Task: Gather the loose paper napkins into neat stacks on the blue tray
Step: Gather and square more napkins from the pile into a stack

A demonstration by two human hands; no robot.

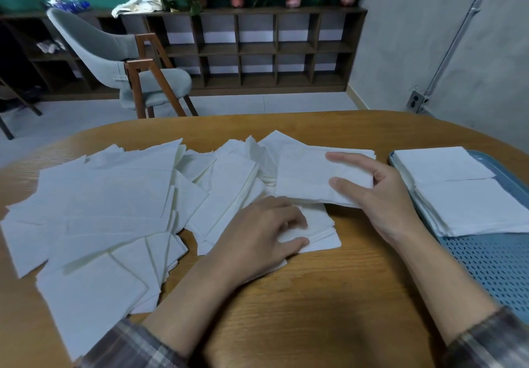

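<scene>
Your right hand (380, 195) grasps a napkin bundle (309, 175) by its right edge, probably bound for the blue tray (492, 261) (two stacks (458, 195) already there), while your left hand (257, 233) clutches a near pile (320, 233) on the counter (329, 296), steadying it.

Head-height, close, down onto table (315, 296)

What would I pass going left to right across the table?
Messy napkin pile → left hand gripping a small stack → right hand holding a napkin bundle → blue tray with neat stacks.
</scene>
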